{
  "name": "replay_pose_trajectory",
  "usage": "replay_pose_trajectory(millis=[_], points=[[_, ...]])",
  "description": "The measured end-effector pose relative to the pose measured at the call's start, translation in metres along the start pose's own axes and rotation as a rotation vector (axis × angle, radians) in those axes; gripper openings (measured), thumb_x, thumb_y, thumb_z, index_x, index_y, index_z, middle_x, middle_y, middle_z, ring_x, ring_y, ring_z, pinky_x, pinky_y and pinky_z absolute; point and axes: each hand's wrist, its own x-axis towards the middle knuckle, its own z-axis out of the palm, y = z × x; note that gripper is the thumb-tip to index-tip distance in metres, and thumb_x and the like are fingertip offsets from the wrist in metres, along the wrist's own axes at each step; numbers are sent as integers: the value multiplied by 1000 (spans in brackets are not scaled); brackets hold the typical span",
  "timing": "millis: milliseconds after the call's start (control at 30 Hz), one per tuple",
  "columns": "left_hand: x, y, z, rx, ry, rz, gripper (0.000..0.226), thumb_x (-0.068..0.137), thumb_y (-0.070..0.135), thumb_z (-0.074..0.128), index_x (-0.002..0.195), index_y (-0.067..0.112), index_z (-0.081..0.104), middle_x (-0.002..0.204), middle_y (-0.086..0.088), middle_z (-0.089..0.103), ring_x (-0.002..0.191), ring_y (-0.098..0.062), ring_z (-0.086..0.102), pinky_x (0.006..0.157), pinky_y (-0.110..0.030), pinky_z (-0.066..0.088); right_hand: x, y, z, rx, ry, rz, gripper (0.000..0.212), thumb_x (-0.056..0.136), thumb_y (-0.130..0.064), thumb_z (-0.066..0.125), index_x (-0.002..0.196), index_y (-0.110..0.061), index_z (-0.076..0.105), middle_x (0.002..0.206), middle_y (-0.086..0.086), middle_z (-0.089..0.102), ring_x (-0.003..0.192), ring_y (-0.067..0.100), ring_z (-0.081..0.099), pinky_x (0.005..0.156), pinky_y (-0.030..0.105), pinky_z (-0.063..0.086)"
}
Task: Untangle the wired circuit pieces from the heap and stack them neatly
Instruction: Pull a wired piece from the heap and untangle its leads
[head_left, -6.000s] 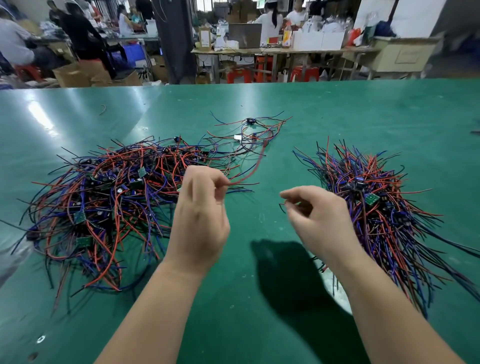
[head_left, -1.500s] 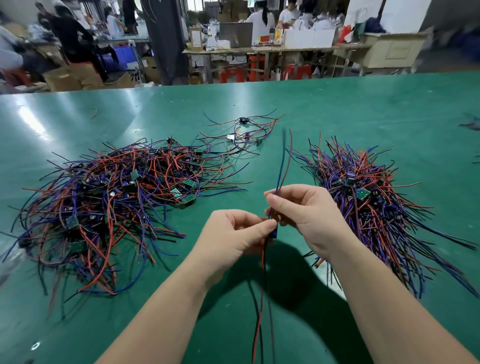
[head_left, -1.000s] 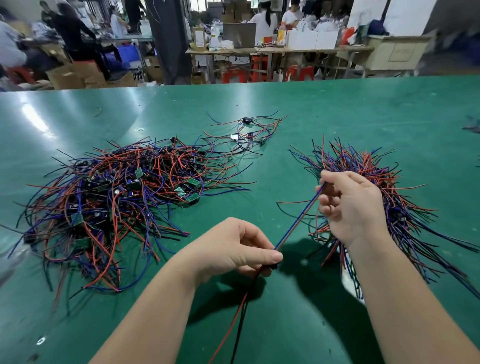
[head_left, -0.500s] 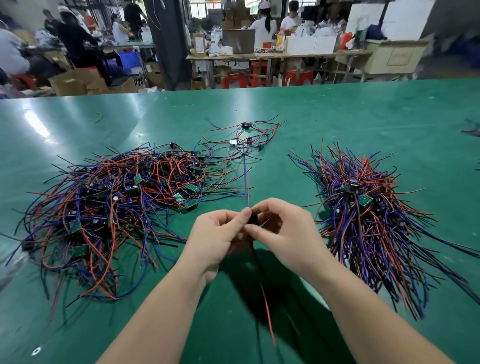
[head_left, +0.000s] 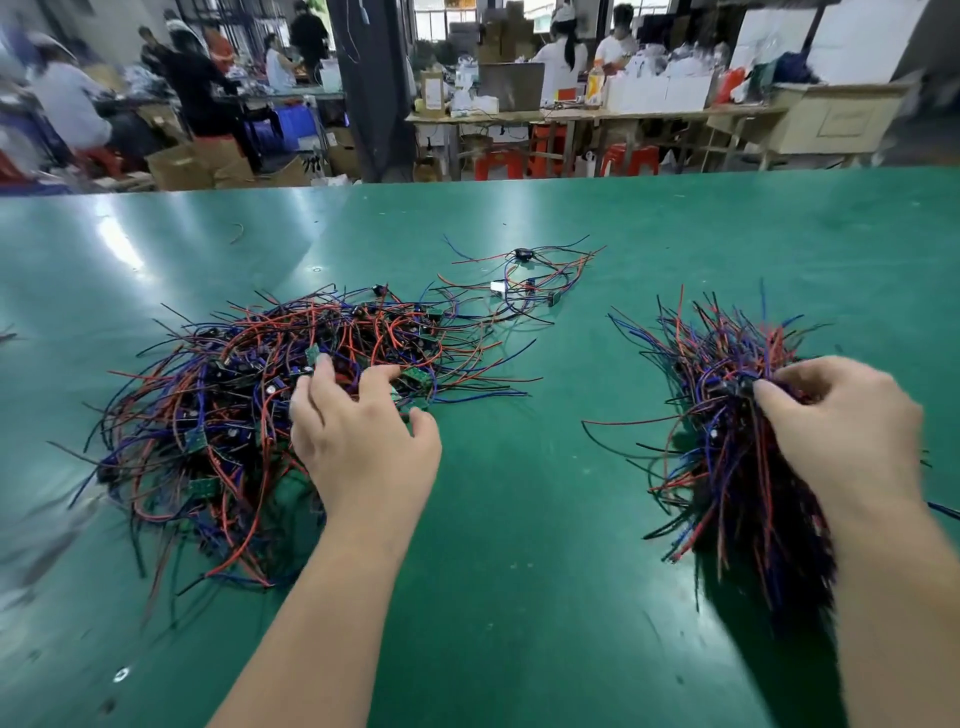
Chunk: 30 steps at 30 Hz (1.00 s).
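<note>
A tangled heap (head_left: 223, 395) of red, blue and black wires with small green circuit boards lies on the left of the green table (head_left: 519, 597). My left hand (head_left: 363, 441) hovers at the heap's right edge with fingers spread, its fingertips touching wires and boards and gripping nothing. On the right lies the stack (head_left: 727, 483) of sorted pieces, wires fanned out. My right hand (head_left: 847, 431) rests on top of the stack, fingers curled, pinching a wired circuit piece (head_left: 740, 387) at its dark middle part.
A small loose cluster of wired pieces (head_left: 530, 280) lies further back between heap and stack. Bare green surface runs between the two piles and along the near edge. Beyond the table's far edge are workbenches, red stools, boxes and several people.
Both hands held one piece at the table's centre. My right hand has since carried it right onto the stack, and my left hand let go and moved to the heap.
</note>
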Motion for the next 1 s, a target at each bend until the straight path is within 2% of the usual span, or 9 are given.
replay_pose_trajectory(millis=[100, 200, 367, 467, 533, 667, 833, 900, 1000], points=[[6, -10, 1, 188, -284, -141, 50, 84, 40, 58, 130, 23, 47, 152, -26, 18, 141, -37, 12, 114, -50, 10, -3, -5, 2, -31, 8, -52, 20, 82, -20, 66, 98, -11, 72, 97, 19, 67, 94, 34, 60, 86, 36, 45], [6, -10, 4, 286, -456, -173, 45, 89, 42, 51, 125, 16, 49, 144, -18, 36, 136, -37, 25, 113, -50, 16, -9, -13, 1, 54, 96, -134, 18, 82, -14, 63, 98, -14, 71, 103, 16, 61, 84, 31, 57, 81, 26, 40], [8, 1, 4, -32, -297, -277, 53, 88, 41, 52, 136, 22, 42, 138, -5, 45, 131, -32, 29, 108, -49, 17, -24, -28, 0, 175, 177, -271, 19, 81, -5, 61, 97, -11, 70, 102, 11, 55, 73, 28, 53, 72, 16, 32], [6, 6, 1, -352, -107, -319, 41, 88, 40, 51, 128, 30, 51, 115, 6, 58, 118, -25, 38, 102, -44, 21, -31, -35, 2, 221, 210, -319, 19, 80, -1, 60, 96, -8, 70, 97, 8, 54, 73, 18, 47, 70, 2, 28], [4, 9, -2, -487, 21, -294, 31, 91, 37, 50, 122, 34, 56, 104, 6, 62, 109, -21, 43, 93, -36, 24, -36, -40, 5, 246, 218, -346, 19, 80, 0, 60, 95, -7, 70, 94, 2, 52, 76, 15, 46, 72, 5, 32], [-8, 22, -11, -695, 231, 110, 27, 88, 22, 59, 115, 20, 65, 96, 7, 62, 95, -10, 49, 91, -42, 40, -53, -50, 12, 398, 56, -377, 20, 81, 3, 60, 89, -12, 71, 80, 0, 64, 70, 17, 58, 66, 23, 46], [-44, 42, -12, -698, 53, 758, 32, 79, 21, 63, 109, 12, 70, 92, 0, 62, 86, -17, 53, 83, -37, 43, -73, -76, 25, 1068, -800, 320, 20, 95, -22, 50, 106, -10, 62, 77, 11, 70, 60, 20, 66, 57, 27, 49], [-55, 46, -9, -699, -60, 871, 33, 76, 23, 64, 107, 12, 71, 94, 0, 65, 84, -20, 55, 80, -38, 44, -72, -76, 28, 1191, -879, 413, 31, 86, -30, 53, 106, -6, 61, 80, 14, 70, 63, 20, 66, 61, 28, 52], [-59, 48, -9, -682, -147, 934, 26, 75, 25, 63, 96, 15, 75, 85, 2, 67, 77, -19, 54, 75, -36, 42, -65, -73, 24, 1281, -773, 418, 29, 71, -13, 61, 98, -4, 62, 79, 12, 71, 64, 16, 68, 57, 20, 54]])
